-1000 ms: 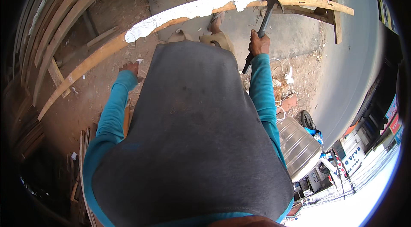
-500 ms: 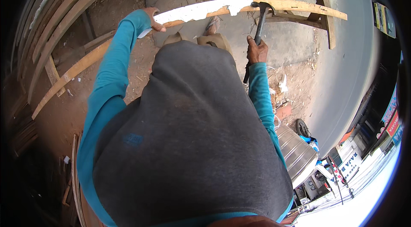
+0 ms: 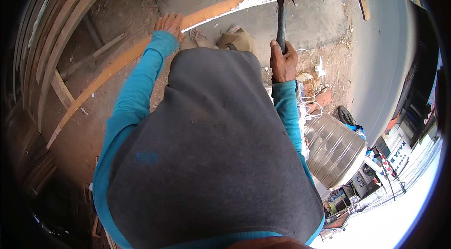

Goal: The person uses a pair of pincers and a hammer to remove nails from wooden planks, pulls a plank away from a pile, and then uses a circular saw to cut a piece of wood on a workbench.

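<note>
Turned since half a second ago, the curved board now presents mainly bare wood upward; its white coating, broad before, shows only as a strip along the near edge and a patch beside the hammer head. From the left: curved timbers bow side by side, with brown ground spread between them and the board, whose left end tapers to a free tip. Left hand lies across the board, fingers over its top (how far they close round the underside cannot be told). Centrally, the board arches beyond the dark shirt front, feet showing in the gap. Right hand is closed round the handle of a hammer, its head overlapping the board in view; contact cannot be confirmed. Further right, the board passes a crossing timber, its end extending just beyond, toward the grey road. Lower right, a ribbed container sits well apart from the hammer.
</note>
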The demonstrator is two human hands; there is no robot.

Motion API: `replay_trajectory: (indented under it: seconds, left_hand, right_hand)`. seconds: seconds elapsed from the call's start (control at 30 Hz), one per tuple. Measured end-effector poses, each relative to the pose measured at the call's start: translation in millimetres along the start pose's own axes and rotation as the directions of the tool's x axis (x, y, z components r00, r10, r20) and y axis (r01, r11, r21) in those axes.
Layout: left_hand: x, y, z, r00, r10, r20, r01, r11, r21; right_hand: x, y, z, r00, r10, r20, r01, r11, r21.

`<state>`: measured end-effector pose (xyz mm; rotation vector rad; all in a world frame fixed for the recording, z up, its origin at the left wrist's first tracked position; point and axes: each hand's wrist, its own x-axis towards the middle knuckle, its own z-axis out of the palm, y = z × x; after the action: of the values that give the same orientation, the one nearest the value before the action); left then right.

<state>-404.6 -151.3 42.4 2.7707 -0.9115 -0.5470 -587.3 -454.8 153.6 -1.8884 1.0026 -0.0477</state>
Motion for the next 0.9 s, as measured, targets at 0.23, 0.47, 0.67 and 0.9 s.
replay_trajectory:
  seconds: [0.23, 0.47, 0.67, 0.9]
  left_hand:
    - [-47.2, 29.2, 41.7, 0.992, 0.046, -0.118, -0.048, 0.999, -0.010]
    - [-47.5, 32.4, 48.6, 0.999, -0.033, 0.015, 0.034, 0.995, -0.090]
    - [-58.2, 36.1, 68.8, 0.995, 0.017, -0.101, -0.013, 0.999, 0.045]
    - [-54.6, 36.9, 73.1, 0.950, 0.067, -0.305, -0.038, 0.994, 0.098]
  right_hand:
    - [-54.3, -44.1, -14.5, 0.939, -0.292, -0.182, 0.323, 0.930, 0.177]
    - [-65.2, 100.4, -23.8, 0.959, 0.123, 0.254, 0.058, 0.795, -0.604]
    - [-128.9, 143.8, -28.1, 0.951, 0.146, 0.274, -0.019, 0.909, -0.417]
    - [-88.7, -21.3, -17.1, 0.847, -0.503, -0.170, 0.528, 0.832, 0.171]
